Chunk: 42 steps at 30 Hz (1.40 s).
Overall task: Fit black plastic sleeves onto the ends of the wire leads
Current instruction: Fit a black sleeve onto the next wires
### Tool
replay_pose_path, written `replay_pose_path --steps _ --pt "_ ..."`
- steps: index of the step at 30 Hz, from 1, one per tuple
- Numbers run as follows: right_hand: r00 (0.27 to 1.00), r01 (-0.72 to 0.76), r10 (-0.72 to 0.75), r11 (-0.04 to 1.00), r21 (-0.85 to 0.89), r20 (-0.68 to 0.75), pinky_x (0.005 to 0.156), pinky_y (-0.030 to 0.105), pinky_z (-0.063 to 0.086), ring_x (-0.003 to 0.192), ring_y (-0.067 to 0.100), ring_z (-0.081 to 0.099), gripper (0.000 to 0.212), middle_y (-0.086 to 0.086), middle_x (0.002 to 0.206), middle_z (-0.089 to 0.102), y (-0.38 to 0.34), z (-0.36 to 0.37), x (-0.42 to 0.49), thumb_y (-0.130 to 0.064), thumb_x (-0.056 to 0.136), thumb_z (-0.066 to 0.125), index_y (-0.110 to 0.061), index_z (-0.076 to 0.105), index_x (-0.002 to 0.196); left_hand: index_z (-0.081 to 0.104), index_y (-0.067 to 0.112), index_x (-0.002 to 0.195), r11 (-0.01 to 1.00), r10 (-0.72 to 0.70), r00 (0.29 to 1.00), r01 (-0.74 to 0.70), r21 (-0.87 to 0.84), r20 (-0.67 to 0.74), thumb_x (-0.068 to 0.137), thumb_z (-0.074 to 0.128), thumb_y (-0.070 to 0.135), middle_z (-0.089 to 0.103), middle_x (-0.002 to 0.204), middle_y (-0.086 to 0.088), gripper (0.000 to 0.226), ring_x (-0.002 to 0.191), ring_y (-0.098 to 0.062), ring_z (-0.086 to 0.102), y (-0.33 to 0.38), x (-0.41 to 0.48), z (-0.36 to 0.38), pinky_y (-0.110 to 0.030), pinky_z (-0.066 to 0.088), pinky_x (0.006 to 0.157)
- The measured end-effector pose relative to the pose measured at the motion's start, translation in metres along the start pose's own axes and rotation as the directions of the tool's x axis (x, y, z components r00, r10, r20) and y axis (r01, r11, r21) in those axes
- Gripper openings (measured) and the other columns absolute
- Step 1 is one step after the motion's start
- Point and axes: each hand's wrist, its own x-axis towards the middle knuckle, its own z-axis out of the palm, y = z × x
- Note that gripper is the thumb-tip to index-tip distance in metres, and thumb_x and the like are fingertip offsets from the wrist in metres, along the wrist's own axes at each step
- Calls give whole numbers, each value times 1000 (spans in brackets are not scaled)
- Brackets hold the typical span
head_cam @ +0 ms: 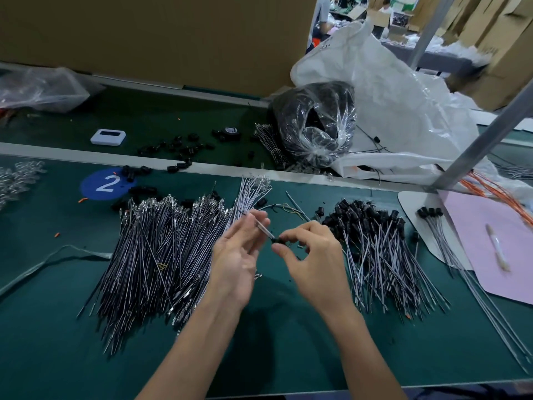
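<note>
We bring sleeve and lead together above the table [288, 342].
Our left hand [239, 255] pinches a wire lead [263, 228]; our right hand [314, 255] pinches a black sleeve [278, 241] at its end, between two piles of leads.

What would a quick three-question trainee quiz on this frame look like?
1. True or false: the right hand pinches a black sleeve at the end of the wire lead that the left hand holds.
2. Which pile lies at the person's right? A: bare leads. B: pile of sleeved leads. C: orange wires.
3. Fill in: the blue circle on the mat shows the number ___.
Key: 1 true; 2 B; 3 "2".
</note>
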Motion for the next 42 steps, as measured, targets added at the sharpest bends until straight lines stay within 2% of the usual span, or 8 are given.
replay_pose_path --steps 5,9,15,18,23,26,30,42 --pt "996 88 -90 987 -134 -4 72 28 52 87 16 59 14 -1 95 61 12 -6 -14 -23 81 78 -11 75 89 70 6 89 986 159 974 -164 -20 -160 75 67 12 76 82 -7 15 77 -18 74 31 9 -7 -24 59 70" --pt "995 -101 104 963 250 1 75 23 55 84 9 67 6 -10 94 70 11 -2 -11 -14 83 76 -11 73 88 69 5 90 986 156 971 -163 -20 -183 76 66 9 75 83 -8 15 78 -18 74 31 7 -8 -23 58 69" --pt "912 -220 396 243 945 110 79 34 59 94 30 71 17 16 101 73 1 -21 8 -13 81 65 -4 62 95 54 4 117 982 -29 997 41 185 -65 73 66 2 74 92 -18 46 82 -26 73 24 -3 -16 -29 60 71" --pt "921 -147 377 113 983 95 75 34 58 82 29 72 3 16 89 74 -5 -30 20 -11 92 55 -9 57 92 58 8 120 943 -38 999 39 330 -11 77 69 14 73 107 -13 45 99 -25 70 11 -13 -13 -33 59 81" --pt "959 -229 272 572 788 82 67 26 57 66 20 71 19 7 74 74 -7 -30 21 -11 84 70 -12 64 103 71 17 109 882 99 992 -123 455 78 67 71 47 74 108 -1 51 109 -19 65 0 -23 3 -33 49 95" --pt "976 -216 173 740 637 129 70 29 59 70 22 74 33 6 76 76 -9 -19 12 1 84 71 -17 61 110 73 13 105 849 77 986 -144 509 149 69 76 38 76 100 -6 43 94 -18 70 1 -19 11 -27 54 87" --pt "978 -205 151 800 564 141 75 30 59 75 15 74 36 -1 77 76 -10 -14 8 2 85 69 -24 60 109 75 6 97 851 79 987 -139 506 139 79 73 9 75 90 -16 18 78 -20 70 2 -16 15 -21 55 73" --pt "965 -251 160 784 568 206 58 20 55 57 17 70 18 2 61 71 -7 -6 4 -1 89 65 -11 72 75 74 11 98 856 161 975 -214 471 150 82 71 6 76 95 -7 17 89 -10 71 5 -14 16 -17 52 75"
